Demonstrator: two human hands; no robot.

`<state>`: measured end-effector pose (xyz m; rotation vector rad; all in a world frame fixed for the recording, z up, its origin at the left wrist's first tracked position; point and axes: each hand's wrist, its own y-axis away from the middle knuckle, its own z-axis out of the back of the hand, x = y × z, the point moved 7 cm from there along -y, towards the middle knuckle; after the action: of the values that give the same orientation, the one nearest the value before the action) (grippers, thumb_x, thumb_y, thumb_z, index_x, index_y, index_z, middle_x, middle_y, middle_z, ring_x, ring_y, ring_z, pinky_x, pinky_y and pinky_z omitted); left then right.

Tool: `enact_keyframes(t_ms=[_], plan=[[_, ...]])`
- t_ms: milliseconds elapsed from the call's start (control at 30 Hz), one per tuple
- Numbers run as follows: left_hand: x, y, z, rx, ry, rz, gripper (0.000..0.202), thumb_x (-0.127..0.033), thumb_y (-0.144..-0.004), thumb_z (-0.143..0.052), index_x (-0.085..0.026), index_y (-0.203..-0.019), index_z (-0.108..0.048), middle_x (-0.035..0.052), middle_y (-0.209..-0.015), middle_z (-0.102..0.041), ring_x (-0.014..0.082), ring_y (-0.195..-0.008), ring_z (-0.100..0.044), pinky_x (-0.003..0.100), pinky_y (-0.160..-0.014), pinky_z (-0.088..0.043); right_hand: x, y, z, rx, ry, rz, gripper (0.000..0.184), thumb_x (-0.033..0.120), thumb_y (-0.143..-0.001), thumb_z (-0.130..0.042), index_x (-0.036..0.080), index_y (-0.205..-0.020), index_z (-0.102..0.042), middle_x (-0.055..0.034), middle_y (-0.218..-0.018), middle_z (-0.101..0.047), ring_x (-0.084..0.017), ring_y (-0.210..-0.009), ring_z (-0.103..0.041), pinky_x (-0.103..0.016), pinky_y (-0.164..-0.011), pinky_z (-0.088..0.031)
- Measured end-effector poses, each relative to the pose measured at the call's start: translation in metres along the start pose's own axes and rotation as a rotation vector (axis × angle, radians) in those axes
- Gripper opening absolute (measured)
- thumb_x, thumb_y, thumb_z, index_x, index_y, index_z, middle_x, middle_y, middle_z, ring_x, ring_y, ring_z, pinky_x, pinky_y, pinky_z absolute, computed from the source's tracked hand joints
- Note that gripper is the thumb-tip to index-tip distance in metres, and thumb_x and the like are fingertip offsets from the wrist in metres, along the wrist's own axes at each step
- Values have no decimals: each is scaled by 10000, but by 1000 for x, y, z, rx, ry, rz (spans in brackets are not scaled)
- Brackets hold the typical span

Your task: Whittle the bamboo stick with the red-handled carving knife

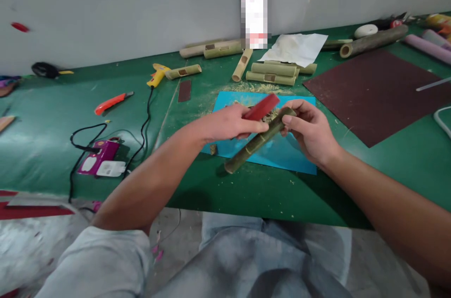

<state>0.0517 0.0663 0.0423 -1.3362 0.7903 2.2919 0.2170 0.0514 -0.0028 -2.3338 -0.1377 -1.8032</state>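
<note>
My left hand (234, 122) is closed around a flat red tool (262, 106), perhaps a knife handle; its working end does not show. The thumb of that hand rests along a dark green bamboo tube (259, 142). My right hand (310, 131) pinches the far end of this tube between thumb and fingers. The tube slants above a blue sheet (299, 159), its near end pointing down and left toward my body. Bamboo shavings (239, 105) lie on the sheet, partly hidden behind my hands.
Cut bamboo tubes (271, 70) lie at the back, near a white paper (296, 49) and an upright phone-like screen (254, 16). At left are a yellow glue gun (158, 75), an orange utility knife (111, 104) and a purple power strip (97, 157). A brown sheet (373, 91) lies right.
</note>
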Motion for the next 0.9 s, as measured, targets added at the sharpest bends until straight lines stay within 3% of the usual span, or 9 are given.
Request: enact_keyframes(t_ms=[100, 200, 267, 333, 433, 567, 733, 900], plan=[[-7, 13, 42, -321, 111, -140, 466, -610, -908, -725, -192, -725, -815, 63, -594, -670, 132, -508, -589, 250, -444, -413, -2, 0, 3, -29, 34, 10, 391, 449, -727, -829, 269, -895, -525, 67, -713, -589, -129, -573, -570, -327, -606, -509], [-10, 36, 79, -693, 159, -310, 671, -760, -934, -587, -188, -658, -805, 89, -647, -702, 115, -528, -576, 246, -447, -377, -5, 0, 3, -19, 108, 5, 332, 370, -728, -777, 273, -904, -513, 60, -748, -594, -141, -605, -600, -346, -643, -530], [-4, 48, 86, -869, 191, -377, 573, -697, -907, -682, -200, -637, -780, 46, -545, -619, 87, -454, -500, 233, -399, -285, -6, 2, 3, 1, 193, -5, 289, 337, -724, -733, 270, -901, -514, 47, -780, -596, -152, -639, -614, -346, -646, -527], [13, 49, 79, -940, 267, -341, 465, -615, -833, -805, -199, -636, -741, 9, -573, -623, 57, -429, -466, 211, -374, -277, -5, 4, 1, 34, 338, 4, 245, 316, -725, -697, 262, -899, -534, 26, -820, -606, -156, -668, -606, -338, -637, -512], [35, 40, 52, -874, 261, -244, 407, -489, -702, -922, -179, -632, -668, -30, -585, -591, 66, -506, -546, 192, -479, -474, 1, 9, -6, 138, 661, 116, 175, 275, -753, -671, 245, -912, -604, -19, -893, -657, -180, -751, -611, -345, -684, -512], [49, 32, 23, -773, 310, -226, 407, -530, -787, -832, -179, -666, -664, -15, -652, -612, 85, -570, -586, 220, -549, -534, 3, 17, -17, 267, 980, 275, 174, 298, -831, -703, 227, -990, -700, -75, -1014, -723, -240, -910, -674, -363, -757, -526], [50, 36, 14, -762, 293, -334, 507, -625, -857, -774, -189, -638, -631, -1, -655, -596, 100, -582, -558, 253, -558, -492, 3, 24, -26, 348, 1218, 414, 167, 342, -919, -682, 196, -961, -751, -102, -949, -755, -279, -916, -689, -408, -806, -528], [50, 37, 10, -744, 195, -423, 475, -594, -933, -710, -204, -674, -632, 6, -679, -600, 119, -615, -538, 297, -623, -471, 0, 26, -29, 404, 1325, 375, 262, 343, -962, -600, 155, -936, -780, -154, -979, -755, -309, -912, -699, -419, -753, -521]])
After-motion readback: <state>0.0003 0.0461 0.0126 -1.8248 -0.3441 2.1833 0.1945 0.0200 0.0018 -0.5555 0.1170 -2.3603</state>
